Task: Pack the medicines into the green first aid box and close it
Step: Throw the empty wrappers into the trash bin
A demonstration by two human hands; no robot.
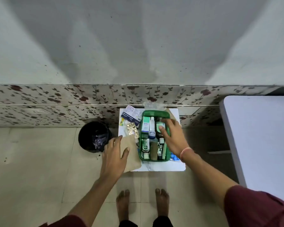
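The green first aid box [142, 157] lies open on a small white table [167, 166]. Inside it are a white carton [145, 124], a white bottle [152, 126], a green-labelled dark bottle [159, 126] and other small medicines. My right hand [172, 136] reaches into the box, its fingers resting on the green-labelled bottle. My left hand [115, 154] lies flat on a brown paper bag [132, 154] at the table's left front. Blister strips [132, 129] and printed leaflets [131, 114] lie loose to the left of the box.
A black bin [93, 136] stands on the tiled floor left of the table. A large pale table [261, 136] is at the right. A floral-papered wall band runs behind. A blue thing [174, 157] shows at the box's right front. My bare feet [143, 202] are below.
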